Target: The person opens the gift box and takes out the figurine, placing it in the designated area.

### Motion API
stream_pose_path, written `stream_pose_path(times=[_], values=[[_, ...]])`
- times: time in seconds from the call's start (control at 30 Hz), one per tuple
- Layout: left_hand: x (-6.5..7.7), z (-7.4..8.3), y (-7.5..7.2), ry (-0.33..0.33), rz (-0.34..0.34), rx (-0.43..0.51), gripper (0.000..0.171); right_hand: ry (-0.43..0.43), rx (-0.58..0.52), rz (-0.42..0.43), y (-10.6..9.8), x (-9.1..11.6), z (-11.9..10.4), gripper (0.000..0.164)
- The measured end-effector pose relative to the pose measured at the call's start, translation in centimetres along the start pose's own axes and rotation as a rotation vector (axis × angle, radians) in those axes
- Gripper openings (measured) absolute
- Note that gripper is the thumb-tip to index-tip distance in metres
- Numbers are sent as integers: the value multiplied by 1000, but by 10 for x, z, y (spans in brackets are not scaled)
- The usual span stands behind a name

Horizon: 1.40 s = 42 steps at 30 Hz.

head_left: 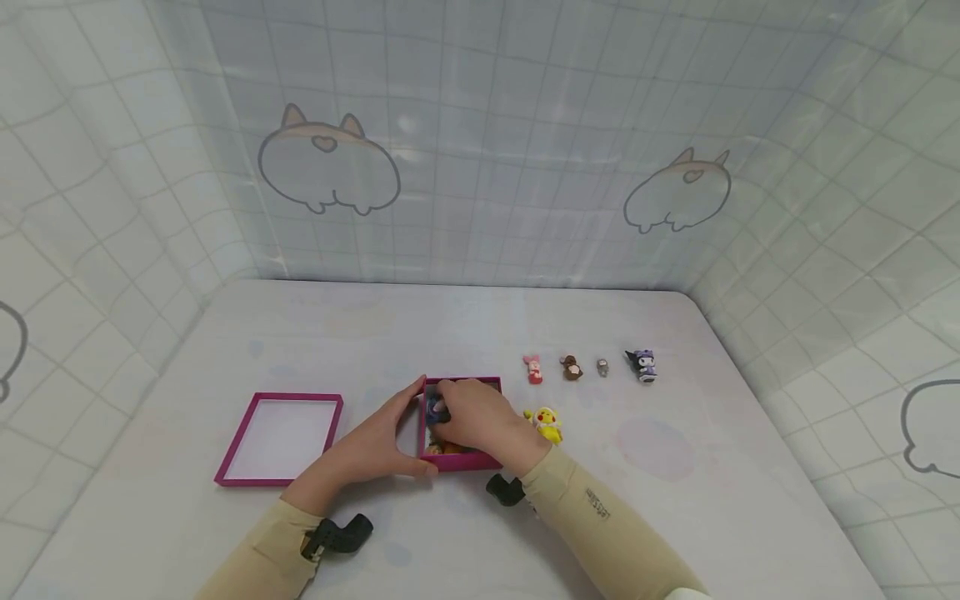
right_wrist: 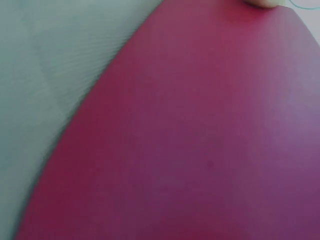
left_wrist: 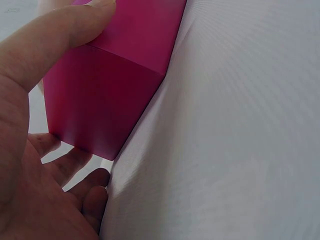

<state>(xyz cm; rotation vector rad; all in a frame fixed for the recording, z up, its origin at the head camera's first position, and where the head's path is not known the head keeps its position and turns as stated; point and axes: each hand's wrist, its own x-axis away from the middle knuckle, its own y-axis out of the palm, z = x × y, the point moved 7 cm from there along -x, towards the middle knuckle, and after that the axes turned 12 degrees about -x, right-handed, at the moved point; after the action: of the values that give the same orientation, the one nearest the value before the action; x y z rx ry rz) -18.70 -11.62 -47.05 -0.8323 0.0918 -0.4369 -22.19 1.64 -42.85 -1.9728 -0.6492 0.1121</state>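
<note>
A magenta open box (head_left: pixel 461 461) stands on the table in the middle of the head view, with small figurines inside. My left hand (head_left: pixel 378 442) grips its left end, thumb against the front wall and fingers on the far left side; the left wrist view shows the thumb (left_wrist: pixel 75 27) on the magenta wall. Inside the box, my right hand (head_left: pixel 476 414) reaches down with thumb and finger about a dark blue figurine (head_left: pixel 436 409). Its other fingertips are hidden. Below it lies a brown-orange figurine (head_left: pixel 453 448). The box wall (right_wrist: pixel 200 125) fills most of the right wrist view.
A magenta-rimmed lid (head_left: pixel 336 423) lies at left, its white inside up. A yellow figurine (head_left: pixel 547 423) is just right of the box. Behind it stand a pink figurine (head_left: pixel 533 369), a brown one (head_left: pixel 572 368), a small grey one (head_left: pixel 603 367) and a purple-black one (head_left: pixel 643 365).
</note>
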Motion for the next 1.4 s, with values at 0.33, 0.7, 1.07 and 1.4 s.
stream_pose_path(times=[0.33,0.7,1.07,1.4], values=[[0,-1,2,-29,-6,4,129,-137,-332,62,-16,16,6,44],[1,1,0,-10,0,-11,129,-130,-585,170,-32,32,23,47],[1,2,-2,-2,-2,-12,130,-144,-601,182,-33,32,25,55],[-1,1,-3,4,-8,-3,129,-190,-593,190,-35,29,24,62]])
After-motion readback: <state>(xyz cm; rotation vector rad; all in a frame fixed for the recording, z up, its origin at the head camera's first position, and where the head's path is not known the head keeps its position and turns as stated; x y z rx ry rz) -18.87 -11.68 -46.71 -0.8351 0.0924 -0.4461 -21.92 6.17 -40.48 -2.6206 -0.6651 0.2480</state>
